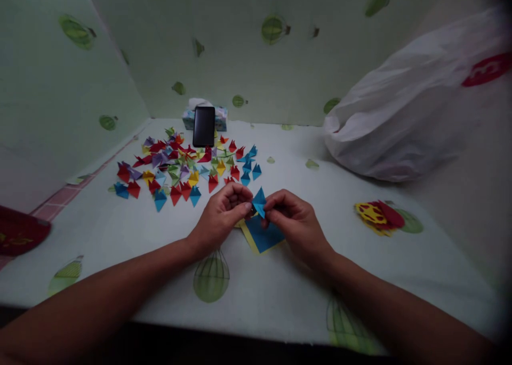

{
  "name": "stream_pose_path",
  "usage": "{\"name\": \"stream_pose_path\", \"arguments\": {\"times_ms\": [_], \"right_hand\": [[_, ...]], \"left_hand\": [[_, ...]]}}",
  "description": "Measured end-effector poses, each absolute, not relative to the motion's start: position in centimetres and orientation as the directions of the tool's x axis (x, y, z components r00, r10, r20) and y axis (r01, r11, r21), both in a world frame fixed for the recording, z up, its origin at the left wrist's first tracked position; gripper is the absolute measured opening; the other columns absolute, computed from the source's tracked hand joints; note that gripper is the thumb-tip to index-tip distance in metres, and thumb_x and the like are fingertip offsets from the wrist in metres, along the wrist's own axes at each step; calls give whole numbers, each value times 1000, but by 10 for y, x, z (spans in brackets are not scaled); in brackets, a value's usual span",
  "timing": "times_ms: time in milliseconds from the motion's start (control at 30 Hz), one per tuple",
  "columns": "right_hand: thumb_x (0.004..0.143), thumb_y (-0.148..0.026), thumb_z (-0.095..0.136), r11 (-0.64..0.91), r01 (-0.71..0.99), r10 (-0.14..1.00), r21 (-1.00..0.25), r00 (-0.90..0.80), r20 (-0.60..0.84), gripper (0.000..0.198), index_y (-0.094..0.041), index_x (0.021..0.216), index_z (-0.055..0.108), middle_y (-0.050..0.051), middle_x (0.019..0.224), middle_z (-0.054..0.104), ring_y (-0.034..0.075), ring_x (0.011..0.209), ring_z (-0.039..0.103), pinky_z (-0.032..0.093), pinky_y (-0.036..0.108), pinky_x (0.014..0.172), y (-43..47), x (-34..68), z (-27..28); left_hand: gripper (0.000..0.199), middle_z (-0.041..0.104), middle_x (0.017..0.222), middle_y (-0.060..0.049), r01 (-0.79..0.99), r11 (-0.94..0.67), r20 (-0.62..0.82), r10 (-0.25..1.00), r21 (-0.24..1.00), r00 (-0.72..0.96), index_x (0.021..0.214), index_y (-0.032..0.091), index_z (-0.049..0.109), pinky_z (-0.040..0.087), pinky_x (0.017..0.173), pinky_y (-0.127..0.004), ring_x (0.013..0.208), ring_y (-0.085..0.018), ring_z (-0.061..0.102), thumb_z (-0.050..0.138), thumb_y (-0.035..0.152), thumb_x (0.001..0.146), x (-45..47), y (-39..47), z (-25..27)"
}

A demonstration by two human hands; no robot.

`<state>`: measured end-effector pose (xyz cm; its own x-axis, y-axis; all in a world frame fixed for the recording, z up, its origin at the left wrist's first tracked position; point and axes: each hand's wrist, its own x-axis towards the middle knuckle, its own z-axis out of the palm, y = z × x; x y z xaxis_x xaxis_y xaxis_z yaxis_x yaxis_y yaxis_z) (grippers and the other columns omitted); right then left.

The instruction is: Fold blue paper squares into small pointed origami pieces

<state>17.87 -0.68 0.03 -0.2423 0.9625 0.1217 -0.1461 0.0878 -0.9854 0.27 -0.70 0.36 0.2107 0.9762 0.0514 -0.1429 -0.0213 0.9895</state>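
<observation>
Between my two hands is a small folded piece of blue origami paper [259,201], diamond-shaped with a point at the top. My left hand [226,211] pinches its left edge between thumb and fingers. On the other side, my right hand [291,215] grips it the same way. Below the fingers lies a stack of square paper sheets [264,237], blue on top with yellow edges showing underneath. Just beyond my left hand spreads a group of folded paper cranes [175,195] in red, blue, yellow, purple and green.
A black phone [204,127] leans against a tissue box [221,118] at the back. On the right stands a large white plastic bag [400,114]. Yellow and red cut-outs [378,216] lie before it. A dark red object [22,230] sits at the left edge.
</observation>
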Motion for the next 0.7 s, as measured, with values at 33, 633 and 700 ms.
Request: {"name": "stream_pose_path", "arguments": {"times_ms": [33, 633, 700], "right_hand": [[79, -19, 69, 68, -153, 964, -986, -246, 105, 9, -21, 77, 61, -3, 65, 63, 12, 57, 61, 49, 28, 60, -6, 178, 0], [76, -30, 77, -122, -243, 964, -962, -261, -56, 20, -21, 87, 62, -4, 58, 66, 11, 52, 58, 47, 27, 58, -3, 179, -5], [75, -30, 78, -139, -258, 962, -956, -265, -68, 21, -21, 87, 62, -4, 58, 65, 12, 51, 58, 47, 27, 58, -3, 178, -4]], "left_hand": [[22, 63, 84, 0, -147, -21, 52, 976, 989, 209, 96, 17, 59, 50, 71, -25, 75, -12, 61, 72, 24, 80, 3, -7, 3], [23, 66, 79, -1, -63, 16, -2, 974, 998, 225, 93, 15, 67, 49, 72, -28, 73, -13, 61, 74, 27, 76, 2, -5, 3], [23, 67, 79, -1, -72, 32, -15, 974, 997, 225, 93, 15, 66, 49, 72, -28, 74, -13, 61, 75, 27, 76, 3, -5, 4]]}}
